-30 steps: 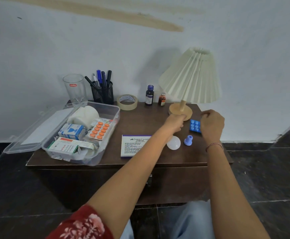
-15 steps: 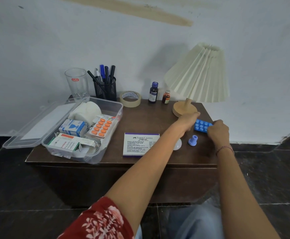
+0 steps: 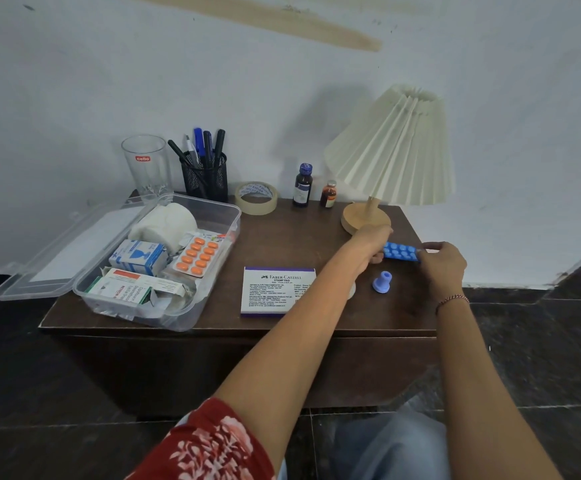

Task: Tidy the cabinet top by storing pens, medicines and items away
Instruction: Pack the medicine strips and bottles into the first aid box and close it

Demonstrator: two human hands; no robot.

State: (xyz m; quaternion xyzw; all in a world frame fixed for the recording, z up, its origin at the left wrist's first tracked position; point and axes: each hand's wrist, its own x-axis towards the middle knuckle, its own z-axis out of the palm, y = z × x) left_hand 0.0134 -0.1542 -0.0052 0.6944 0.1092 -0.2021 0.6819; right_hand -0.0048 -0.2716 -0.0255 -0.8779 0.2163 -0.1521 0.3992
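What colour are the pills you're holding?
The pill pack is blue, seen best in the head view.

Cabinet top (image 3: 303, 237) was dark wood-grain, matt. Storage box (image 3: 234, 216) was clear glossy plastic. Pen holder (image 3: 206, 180) was black metal mesh. Tumbler (image 3: 147, 168) was clear glass. Lamp base (image 3: 360, 216) was pale smooth wood; shade (image 3: 396, 150) was pleated, matt cream, either paper or cloth, couldn't tell. Blister pack (image 3: 400, 251) was glossy blue plastic.

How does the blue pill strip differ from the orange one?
The blue pill strip is held between the left hand and the right hand; the orange pill strip lies untouched in the clear box. The blue pill strip holds blue pills, the orange pill strip orange ones. Both are blister strips with pills in rows.
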